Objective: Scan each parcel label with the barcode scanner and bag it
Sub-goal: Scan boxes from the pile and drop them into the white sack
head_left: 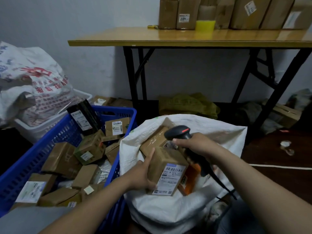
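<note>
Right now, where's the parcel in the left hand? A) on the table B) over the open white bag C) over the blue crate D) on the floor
B: the left hand grips the parcel over the mouth of the white bag, right of the crate.

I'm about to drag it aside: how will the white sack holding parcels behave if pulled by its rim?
Probably floppy: the white sack has a folded, sagging rim, so the cloth would likely give first. Likely weighty, since cardboard parcels already lie inside.
</note>
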